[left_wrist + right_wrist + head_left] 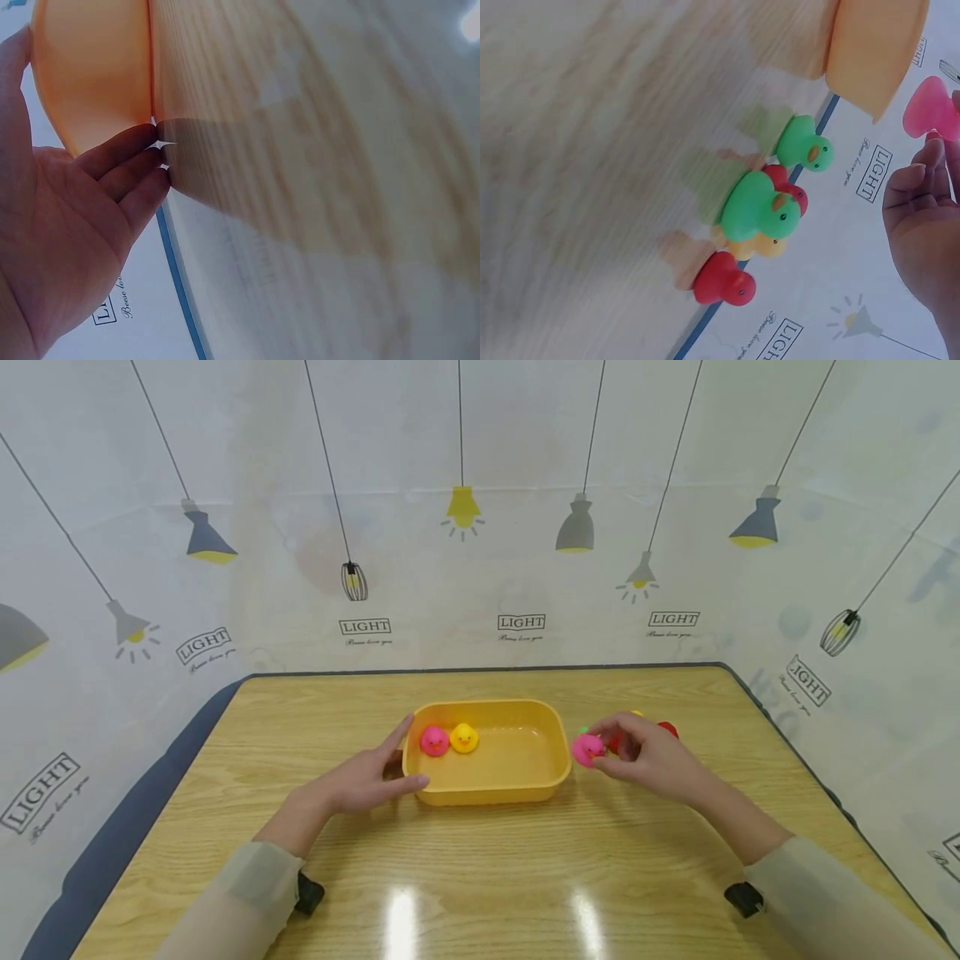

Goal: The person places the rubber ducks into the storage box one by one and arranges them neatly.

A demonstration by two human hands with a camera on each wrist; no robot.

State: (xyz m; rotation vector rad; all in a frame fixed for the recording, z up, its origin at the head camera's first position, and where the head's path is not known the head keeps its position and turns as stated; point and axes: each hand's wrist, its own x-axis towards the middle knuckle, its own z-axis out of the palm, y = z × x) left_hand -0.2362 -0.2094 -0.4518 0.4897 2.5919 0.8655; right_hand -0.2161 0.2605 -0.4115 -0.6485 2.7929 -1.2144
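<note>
My right hand (656, 760) pinches a pink rubber duck (588, 749) between thumb and fingertips, just beyond the right end of an orange-yellow plastic tub (480, 795). In the right wrist view the same pink duck (928, 109) is raised at the fingertips. My left hand (367, 777) rests against the tub's left end, with the thumb at the near rim. Its fingers (124, 161) lie fairly straight by the tub's outer wall in the left wrist view. Inside the tub, a pink duck (434, 741) and a yellow duck (464, 738) sit side by side at the left.
Several ducks stand on the wooden table (480, 868) right of the tub, partly hidden by my right hand in the head view: green ducks (759, 206), red ducks (724, 279) and a yellow one (769, 244). A lamp-print curtain (420, 568) surrounds the table's far and side edges.
</note>
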